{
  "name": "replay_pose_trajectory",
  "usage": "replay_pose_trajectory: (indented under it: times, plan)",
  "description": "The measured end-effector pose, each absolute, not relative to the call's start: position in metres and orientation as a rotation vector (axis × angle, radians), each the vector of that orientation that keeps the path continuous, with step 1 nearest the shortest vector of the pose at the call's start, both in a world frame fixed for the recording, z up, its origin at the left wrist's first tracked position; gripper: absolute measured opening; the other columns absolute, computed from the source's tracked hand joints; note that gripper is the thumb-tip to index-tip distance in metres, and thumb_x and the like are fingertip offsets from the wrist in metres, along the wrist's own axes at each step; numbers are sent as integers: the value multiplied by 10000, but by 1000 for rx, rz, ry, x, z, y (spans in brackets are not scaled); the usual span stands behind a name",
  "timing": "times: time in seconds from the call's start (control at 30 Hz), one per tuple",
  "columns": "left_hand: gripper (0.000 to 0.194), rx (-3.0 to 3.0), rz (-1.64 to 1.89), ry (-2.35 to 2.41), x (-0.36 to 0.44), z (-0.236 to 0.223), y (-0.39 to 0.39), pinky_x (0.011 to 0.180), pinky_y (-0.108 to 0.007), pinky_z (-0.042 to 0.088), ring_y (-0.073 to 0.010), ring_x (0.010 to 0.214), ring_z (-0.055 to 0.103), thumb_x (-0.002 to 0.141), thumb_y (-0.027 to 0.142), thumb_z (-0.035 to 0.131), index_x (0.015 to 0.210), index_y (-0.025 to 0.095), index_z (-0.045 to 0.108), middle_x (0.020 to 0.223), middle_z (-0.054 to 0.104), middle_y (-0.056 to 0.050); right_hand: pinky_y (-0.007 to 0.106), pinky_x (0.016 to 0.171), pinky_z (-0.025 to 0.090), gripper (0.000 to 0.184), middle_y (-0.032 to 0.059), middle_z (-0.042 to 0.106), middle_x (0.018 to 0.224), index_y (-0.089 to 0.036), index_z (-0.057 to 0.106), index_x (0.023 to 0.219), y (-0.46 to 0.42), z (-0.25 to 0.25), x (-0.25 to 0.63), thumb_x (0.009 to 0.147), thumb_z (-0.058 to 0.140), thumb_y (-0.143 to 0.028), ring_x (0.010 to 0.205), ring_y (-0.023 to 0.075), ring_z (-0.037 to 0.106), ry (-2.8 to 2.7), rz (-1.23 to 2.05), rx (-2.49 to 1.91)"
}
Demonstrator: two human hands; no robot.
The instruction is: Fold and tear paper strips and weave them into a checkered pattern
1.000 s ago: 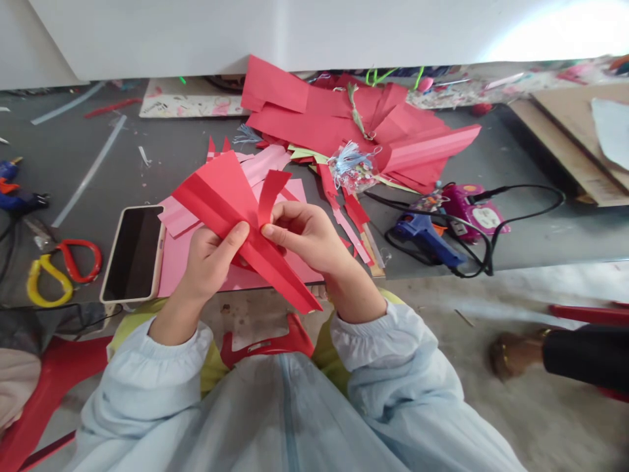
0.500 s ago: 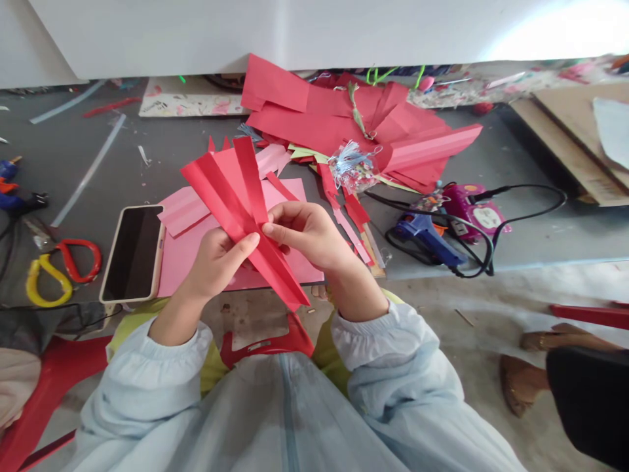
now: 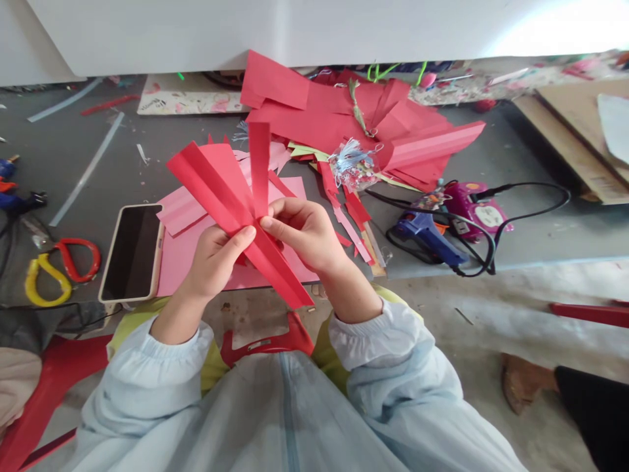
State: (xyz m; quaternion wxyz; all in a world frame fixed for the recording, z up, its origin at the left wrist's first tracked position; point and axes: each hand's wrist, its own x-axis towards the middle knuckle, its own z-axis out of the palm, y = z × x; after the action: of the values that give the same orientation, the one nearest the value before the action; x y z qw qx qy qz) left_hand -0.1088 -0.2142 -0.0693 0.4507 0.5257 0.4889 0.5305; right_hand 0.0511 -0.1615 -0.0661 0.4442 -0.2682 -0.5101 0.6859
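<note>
A creased sheet of red paper point(image 3: 219, 180) is held in the air above the table's front edge, running from upper left to lower right. My left hand point(image 3: 213, 259) pinches it near the middle, thumb on top. Close beside that thumb, my right hand point(image 3: 304, 233) is closed with thumb and forefinger on a narrow red paper strip point(image 3: 259, 164), which stands up from the fold. Whether the strip is still joined to the sheet cannot be made out. Under the hands lie pink paper sheets point(image 3: 187, 262).
Left are a phone point(image 3: 132, 252) and scissors point(image 3: 54, 262) with red and yellow handles. At the right, a blue glue gun point(image 3: 427, 236) lies among black cables. Red paper point(image 3: 314, 124) is piled behind, cardboard point(image 3: 580, 144) far right. A person's foot point(image 3: 521, 383) shows below.
The narrow strip has swung more upright, away from the sheet, whose upper end has shifted left and opened wider. Both hands keep their grip. At the lower right, the other person's leg has moved.
</note>
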Motion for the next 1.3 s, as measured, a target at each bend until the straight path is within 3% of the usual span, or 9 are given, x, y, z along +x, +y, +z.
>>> replay_pose_trajectory:
  times: [0.13, 0.4, 0.83, 1.3]
  plan:
    - [374, 1320, 1304, 1249, -109, -68, -214, 599, -275, 537, -163, 620, 639, 864, 481, 688, 633, 187, 670, 644, 677, -10, 204, 546, 493, 379, -30, 639, 672, -162, 690, 760, -162, -66, 50, 652, 896, -461, 567, 62, 533, -1238, 1695, -670]
    - [337, 1368, 1287, 1229, -109, -63, -215, 650, -282, 588, -179, 657, 701, 885, 490, 671, 762, 190, 759, 693, 734, -29, 178, 420, 433, 389, -35, 629, 598, -143, 697, 741, -159, -63, 59, 594, 937, -412, 476, 55, 521, -1265, 1847, -724]
    - [413, 1318, 1310, 1241, -108, -67, -214, 519, -249, 522, -142, 506, 622, 894, 503, 649, 646, 175, 683, 567, 671, -10, 167, 445, 443, 375, -32, 650, 635, -152, 690, 756, -161, -65, 55, 642, 909, -435, 519, 55, 549, -1240, 1742, -710]
    - [376, 1380, 1373, 1263, -111, -68, -213, 517, -230, 525, -129, 508, 632, 899, 475, 658, 681, 171, 693, 577, 678, 5, 150, 407, 431, 376, -51, 618, 563, -132, 694, 703, -159, -61, 58, 542, 962, -341, 456, 39, 517, -1182, 1890, -688]
